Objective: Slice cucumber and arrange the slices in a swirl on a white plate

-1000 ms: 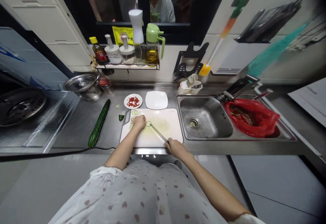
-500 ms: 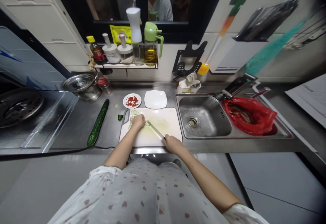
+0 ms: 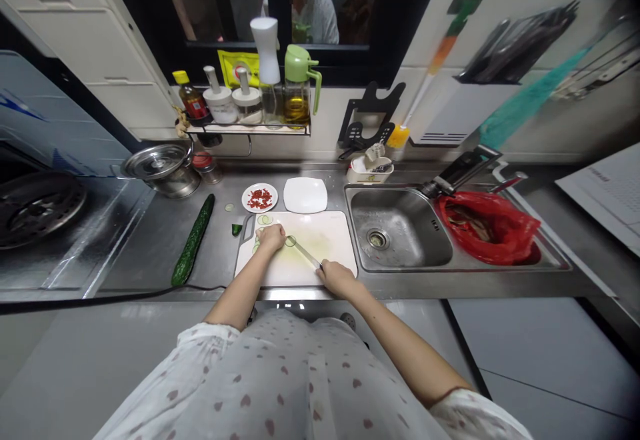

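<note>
My right hand (image 3: 337,278) grips the handle of a knife (image 3: 306,253), whose blade points up and left over the white cutting board (image 3: 325,247). A thin round cucumber slice (image 3: 291,241) is at the blade's tip. Beside it, my left hand (image 3: 273,237) rests on the board's left half with fingers curled; what lies beneath them is hidden. More pale slices (image 3: 264,220) lie on the board around that hand. Left of the board are a green cucumber end (image 3: 237,229) and a whole cucumber (image 3: 193,240) on the steel counter.
Behind the board stand a plate of chopped red pieces (image 3: 259,198) and a bare white plate (image 3: 305,195). A sink (image 3: 400,227) is at the right, with a red bag (image 3: 490,227) beyond it. A lidded pot (image 3: 161,167) stands back left, near a condiment shelf (image 3: 250,129).
The knife and my right hand have shifted very slightly up and left. My left hand stays in nearly the same place.
</note>
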